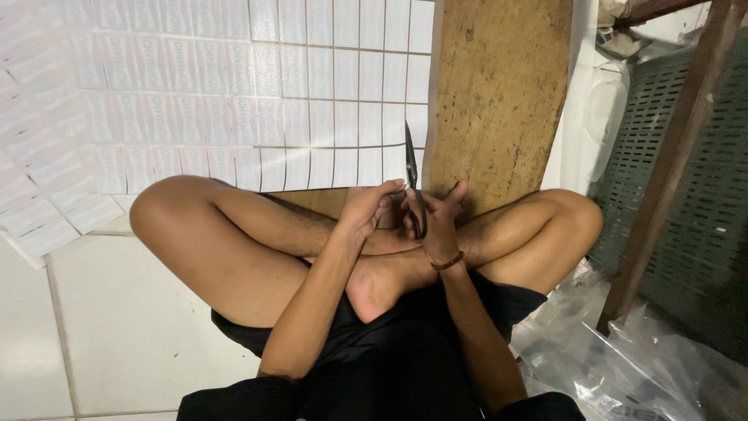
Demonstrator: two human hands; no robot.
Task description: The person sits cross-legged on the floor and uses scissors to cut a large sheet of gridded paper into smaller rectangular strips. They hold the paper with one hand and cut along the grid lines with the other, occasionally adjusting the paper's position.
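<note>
A: What is underneath everything here?

B: A white tiled floor [117,312]. The person sits cross-legged on it in black shorts, and a rough brown wooden board [499,101] lies flat in front of the knees.

A: And on the board?

B: Large white printed sheets [234,93], ruled into rows of small rectangular labels, cover its left part and spill off its left edge onto the tiles. The board's right part is bare wood.

A: The hands?

B: Both meet over the crossed ankles. The right hand [440,222], with a brown band at the wrist, is curled around the handles of dark scissors [413,183], whose blades point up and away along the sheets' right edge. The left hand [366,209] is loosely curled, just beside the scissors; I cannot tell whether it touches them.

A: What is to the right?

B: A grey-green slotted plastic crate [701,195], a rusty brown metal post [670,171] slanting across it, and crumpled clear plastic bags [615,359] on the floor.
</note>
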